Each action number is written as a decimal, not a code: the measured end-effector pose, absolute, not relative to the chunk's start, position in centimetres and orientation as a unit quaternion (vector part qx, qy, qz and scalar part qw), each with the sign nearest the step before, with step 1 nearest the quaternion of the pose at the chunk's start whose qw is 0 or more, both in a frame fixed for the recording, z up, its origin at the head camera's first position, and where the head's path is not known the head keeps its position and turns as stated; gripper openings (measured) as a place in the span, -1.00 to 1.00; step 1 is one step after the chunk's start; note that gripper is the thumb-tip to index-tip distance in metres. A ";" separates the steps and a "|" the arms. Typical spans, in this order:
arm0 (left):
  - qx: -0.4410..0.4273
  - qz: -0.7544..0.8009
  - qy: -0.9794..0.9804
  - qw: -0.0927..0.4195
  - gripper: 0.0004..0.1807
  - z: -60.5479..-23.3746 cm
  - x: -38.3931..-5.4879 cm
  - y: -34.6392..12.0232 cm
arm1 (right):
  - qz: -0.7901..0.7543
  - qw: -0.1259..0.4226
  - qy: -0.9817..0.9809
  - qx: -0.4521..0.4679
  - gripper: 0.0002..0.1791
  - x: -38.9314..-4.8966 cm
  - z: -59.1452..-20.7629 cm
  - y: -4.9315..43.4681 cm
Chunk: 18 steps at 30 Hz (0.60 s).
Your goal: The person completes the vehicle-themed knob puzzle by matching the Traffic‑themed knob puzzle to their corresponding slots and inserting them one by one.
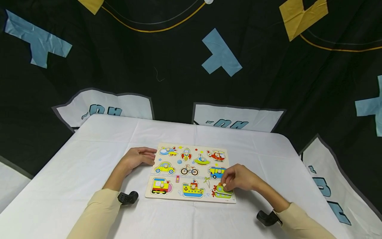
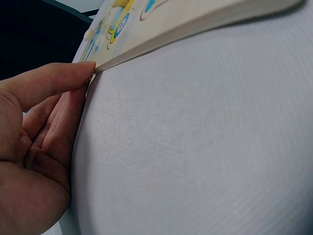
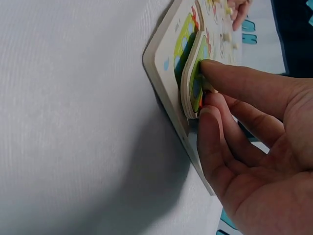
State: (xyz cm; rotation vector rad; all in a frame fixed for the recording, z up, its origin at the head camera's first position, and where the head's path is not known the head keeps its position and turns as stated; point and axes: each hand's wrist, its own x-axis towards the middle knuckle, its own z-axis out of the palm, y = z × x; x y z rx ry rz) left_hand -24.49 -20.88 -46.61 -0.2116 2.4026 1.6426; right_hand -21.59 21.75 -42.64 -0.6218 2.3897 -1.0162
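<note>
A wooden peg puzzle board (image 1: 176, 195) with vehicle pictures lies flat on the table. My right hand (image 1: 242, 178) pinches a green submarine puzzle piece (image 1: 220, 192) at the board's near right corner. In the right wrist view, thumb and fingers close on the small knob of that submarine piece (image 3: 194, 90), which tilts up above its green printed recess (image 3: 184, 41). At the board's left edge rests my left hand (image 1: 138, 158), fingers loosely extended. The left wrist view has a fingertip (image 2: 89, 69) right at the board's edge.
Other knobbed pieces sit in the board, among them a car (image 1: 165, 167), a bus (image 1: 217, 172), a ship (image 1: 193, 190) and a train (image 1: 161, 186). White cloth covers the table (image 1: 167, 219). A dark patterned curtain (image 1: 167, 66) hangs behind.
</note>
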 end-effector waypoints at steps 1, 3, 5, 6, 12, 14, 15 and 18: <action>-0.072 0.560 0.818 0.112 -0.37 -46.6 -24.5 -20.9 | -0.369 0.237 0.870 -0.225 -0.85 -21.5 -42.6 21.7; -0.073 0.560 0.818 0.112 -0.36 -46.6 -24.5 -20.9 | -0.368 0.245 0.869 -0.224 -0.84 -21.4 -42.6 21.5; -0.073 0.560 0.817 0.112 -0.36 -46.6 -24.5 -20.9 | -0.368 0.251 0.867 -0.224 -0.84 -21.4 -42.6 21.4; -0.074 0.561 0.817 0.112 -0.36 -46.6 -24.5 -20.9 | -0.368 0.254 0.866 -0.225 -0.83 -21.3 -42.6 21.3; -0.074 0.561 0.816 0.114 -0.36 -46.5 -24.5 -20.9 | -0.370 0.261 0.862 -0.229 -0.83 -20.9 -42.6 20.9; -0.074 0.560 0.817 0.113 -0.36 -46.5 -24.5 -20.9 | -0.366 0.260 0.863 -0.230 -0.84 -20.9 -42.7 20.8; -0.074 0.559 0.818 0.113 -0.36 -46.5 -24.5 -20.9 | -0.365 0.260 0.864 -0.231 -0.84 -20.9 -42.7 20.8; -0.072 0.559 0.818 0.112 -0.36 -46.5 -24.4 -20.9 | -0.359 0.257 0.867 -0.233 -0.84 -20.8 -42.8 20.8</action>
